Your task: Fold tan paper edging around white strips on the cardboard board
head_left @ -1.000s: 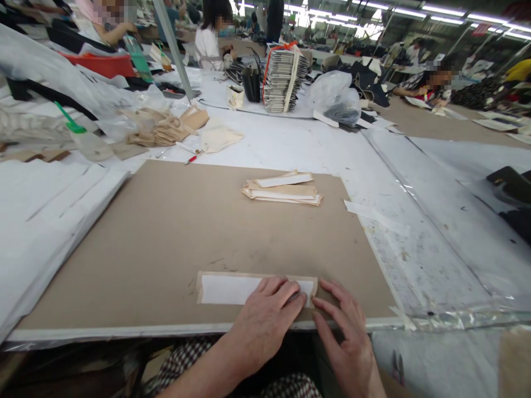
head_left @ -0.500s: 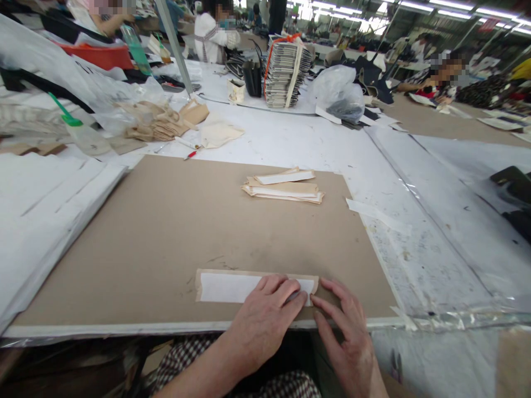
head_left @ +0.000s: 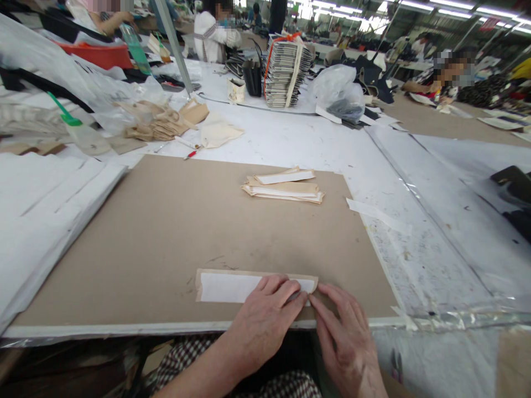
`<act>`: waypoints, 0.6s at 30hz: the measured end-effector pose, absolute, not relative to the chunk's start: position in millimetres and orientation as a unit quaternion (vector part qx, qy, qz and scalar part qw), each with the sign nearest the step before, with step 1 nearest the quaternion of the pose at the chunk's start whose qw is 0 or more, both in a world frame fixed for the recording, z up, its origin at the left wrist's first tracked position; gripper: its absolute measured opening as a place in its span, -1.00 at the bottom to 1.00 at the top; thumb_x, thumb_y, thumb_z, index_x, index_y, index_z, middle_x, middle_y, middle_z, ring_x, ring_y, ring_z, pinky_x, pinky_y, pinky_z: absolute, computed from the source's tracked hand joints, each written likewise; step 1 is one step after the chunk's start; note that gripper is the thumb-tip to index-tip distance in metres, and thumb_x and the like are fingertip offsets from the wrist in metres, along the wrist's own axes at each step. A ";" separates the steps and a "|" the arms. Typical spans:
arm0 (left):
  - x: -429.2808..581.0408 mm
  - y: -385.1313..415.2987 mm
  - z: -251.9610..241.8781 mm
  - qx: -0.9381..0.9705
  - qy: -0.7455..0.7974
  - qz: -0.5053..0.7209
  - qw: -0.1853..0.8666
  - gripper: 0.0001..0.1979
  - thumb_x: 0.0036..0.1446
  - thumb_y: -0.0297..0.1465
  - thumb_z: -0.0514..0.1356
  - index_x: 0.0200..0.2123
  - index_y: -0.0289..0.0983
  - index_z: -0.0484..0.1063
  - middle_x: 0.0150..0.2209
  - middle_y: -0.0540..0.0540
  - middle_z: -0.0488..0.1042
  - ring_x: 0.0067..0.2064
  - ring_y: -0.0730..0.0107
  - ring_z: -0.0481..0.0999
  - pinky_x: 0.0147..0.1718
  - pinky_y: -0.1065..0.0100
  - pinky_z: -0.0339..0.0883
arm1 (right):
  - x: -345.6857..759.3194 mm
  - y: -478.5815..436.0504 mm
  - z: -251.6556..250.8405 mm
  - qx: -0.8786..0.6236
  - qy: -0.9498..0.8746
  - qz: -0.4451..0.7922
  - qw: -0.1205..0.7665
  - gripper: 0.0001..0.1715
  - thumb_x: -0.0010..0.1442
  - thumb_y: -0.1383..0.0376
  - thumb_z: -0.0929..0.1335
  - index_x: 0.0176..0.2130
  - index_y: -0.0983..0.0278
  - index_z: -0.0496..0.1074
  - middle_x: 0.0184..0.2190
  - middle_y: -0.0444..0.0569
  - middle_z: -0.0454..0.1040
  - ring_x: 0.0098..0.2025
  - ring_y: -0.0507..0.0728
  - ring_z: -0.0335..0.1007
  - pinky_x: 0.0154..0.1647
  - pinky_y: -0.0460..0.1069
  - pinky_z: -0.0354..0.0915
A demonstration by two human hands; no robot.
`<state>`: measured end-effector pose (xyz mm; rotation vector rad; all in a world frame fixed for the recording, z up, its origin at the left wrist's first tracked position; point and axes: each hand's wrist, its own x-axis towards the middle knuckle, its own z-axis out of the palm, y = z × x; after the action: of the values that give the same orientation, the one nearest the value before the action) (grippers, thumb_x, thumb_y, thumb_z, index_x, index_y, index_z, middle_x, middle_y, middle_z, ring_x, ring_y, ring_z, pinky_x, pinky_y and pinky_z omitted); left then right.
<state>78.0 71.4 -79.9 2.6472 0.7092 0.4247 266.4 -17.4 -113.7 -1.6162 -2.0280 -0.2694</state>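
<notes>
A beige strip with a white backing (head_left: 228, 287) lies flat near the front edge of the brown board (head_left: 166, 232). Over its right part rests my left hand (head_left: 269, 315), fingers curled and pressing down. A small greyish thing shows between that hand's thumb and index finger, mostly hidden, so its kind is unclear. At the strip's right end my right hand (head_left: 346, 329) has its fingertips drawn together on the lower corner, where the beige edge is folded. Farther back on the board, similar strips (head_left: 286, 190) are piled loosely.
White sheets (head_left: 53, 221) are stacked at the left. Behind the board are a red-tipped pen (head_left: 191, 155), beige cloth pieces (head_left: 161, 121), a bottle with a green spout (head_left: 78, 130), a tied bundle (head_left: 286, 72) and a plastic bag (head_left: 340, 91). Other people sit farther off.
My right hand's fingers have closed together and shifted slightly left onto the strip's corner. The right end's edge looks more folded. My left hand has hardly moved.
</notes>
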 end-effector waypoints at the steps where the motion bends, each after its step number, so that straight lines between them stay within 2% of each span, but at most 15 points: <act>1: 78.0 71.3 -80.2 0.939 0.252 0.149 0.182 -0.68 0.32 -0.45 0.07 0.13 -0.22 0.30 -0.01 -0.09 0.39 0.06 0.22 0.28 0.10 0.18 0.24 | 265.5 -17.1 -113.3 -0.600 -0.751 -0.107 0.254 -0.53 0.22 0.47 0.26 0.10 0.24 0.37 0.09 0.13 0.35 0.12 0.28 0.28 0.06 0.25 0.28; 12: 77.5 70.5 -80.5 0.938 0.249 0.146 0.189 -0.68 0.34 -0.42 0.03 0.14 -0.25 0.27 -0.01 -0.08 0.41 0.07 0.22 0.26 0.14 0.17 0.19 | 240.4 -12.2 -87.1 -0.647 -0.731 -0.147 0.161 -0.63 0.18 0.44 0.22 -0.03 0.31 0.40 -0.08 0.09 0.46 -0.01 0.32 0.29 0.00 0.22 0.17; 18: 77.4 70.1 -79.1 0.938 0.257 0.150 0.176 -0.75 0.32 -0.44 0.08 0.04 -0.23 0.36 -0.05 -0.09 0.41 0.04 0.24 0.28 0.10 0.18 0.24 | 254.6 -13.5 -98.8 -0.653 -0.697 0.002 0.298 -0.64 0.27 0.48 0.19 -0.05 0.18 0.39 -0.07 0.01 0.40 -0.01 0.19 0.31 -0.01 0.14 0.29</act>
<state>77.4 70.1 -79.1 2.6579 0.7273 0.4246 254.6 -13.5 -98.8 -1.7338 -1.8512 0.0054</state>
